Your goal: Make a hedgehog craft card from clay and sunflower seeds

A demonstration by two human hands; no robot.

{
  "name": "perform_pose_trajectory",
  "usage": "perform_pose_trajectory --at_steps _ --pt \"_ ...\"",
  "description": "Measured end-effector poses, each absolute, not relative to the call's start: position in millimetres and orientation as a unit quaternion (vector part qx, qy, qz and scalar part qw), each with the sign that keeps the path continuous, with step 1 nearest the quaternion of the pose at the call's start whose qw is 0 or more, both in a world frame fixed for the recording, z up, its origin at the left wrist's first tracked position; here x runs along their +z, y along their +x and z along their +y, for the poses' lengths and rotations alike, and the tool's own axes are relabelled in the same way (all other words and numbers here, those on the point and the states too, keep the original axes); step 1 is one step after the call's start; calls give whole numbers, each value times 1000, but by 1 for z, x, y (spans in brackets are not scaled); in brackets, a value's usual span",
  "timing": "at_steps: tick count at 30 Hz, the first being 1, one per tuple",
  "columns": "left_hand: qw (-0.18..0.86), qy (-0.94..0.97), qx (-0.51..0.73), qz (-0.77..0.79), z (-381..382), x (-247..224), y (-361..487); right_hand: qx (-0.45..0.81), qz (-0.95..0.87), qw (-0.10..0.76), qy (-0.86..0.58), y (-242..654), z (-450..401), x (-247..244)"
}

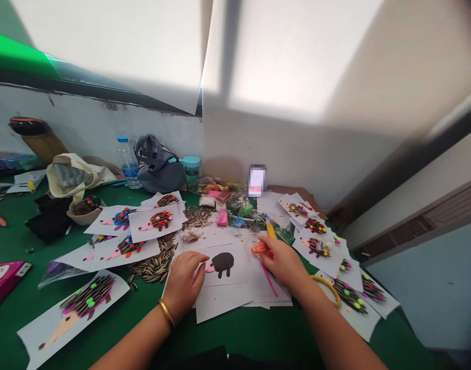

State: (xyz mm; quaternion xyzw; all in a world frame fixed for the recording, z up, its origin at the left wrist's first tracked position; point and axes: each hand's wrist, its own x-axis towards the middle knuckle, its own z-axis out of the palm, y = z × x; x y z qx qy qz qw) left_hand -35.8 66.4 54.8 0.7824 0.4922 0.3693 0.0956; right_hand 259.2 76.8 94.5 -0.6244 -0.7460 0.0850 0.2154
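A sheet of white paper (216, 303) lies in front of me with a hedgehog figure on it: a dark body (222, 262), dark legs and a pink head. My left hand (186, 280) rests at the sheet's left side, its fingers apart beside the pink head, holding nothing I can see. To the right, the fingers of my right hand (282, 259) are closed on a packet of orange clay (259, 248) in clear plastic. A thin pink strip (269, 279) lies on the paper below that hand. Sunflower seeds (156, 261) are heaped left of my left hand.
Finished hedgehog pictures lie in a left group (157, 222) and a right group (314, 245). Clay packets, including a pink one (222, 218), fill the back. Behind stand a phone (257, 181), a water bottle (128, 163), a blue-grey bag (161, 172) and a teal-lidded jar (192, 170).
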Motion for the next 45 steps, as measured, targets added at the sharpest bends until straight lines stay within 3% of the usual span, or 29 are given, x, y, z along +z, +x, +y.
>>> perform_pose_trajectory --at_steps 7,10,16,22,29,33,37,41,45 --pt "357 783 266 435 33 81 -8 176 -762 253 -569 208 16 66" --pt "417 757 252 436 27 79 1 201 -755 248 -572 196 7 60" --pt "460 722 253 450 22 68 0 218 -782 237 -533 192 1 56" --pt "430 746 192 471 20 70 -3 219 -812 178 -511 191 1 60" --pt "444 715 223 492 23 72 0 275 -813 222 -463 188 9 67" --pt "486 722 233 433 23 77 -4 227 -837 233 -440 196 21 68" --pt "416 741 253 463 30 82 -22 58 -808 261 -525 228 54 75" --pt "174 782 204 563 47 80 -56 -81 -744 219 -626 265 93 75" --pt "-33 760 108 640 63 69 -90 -123 -705 193 -672 276 110 69"
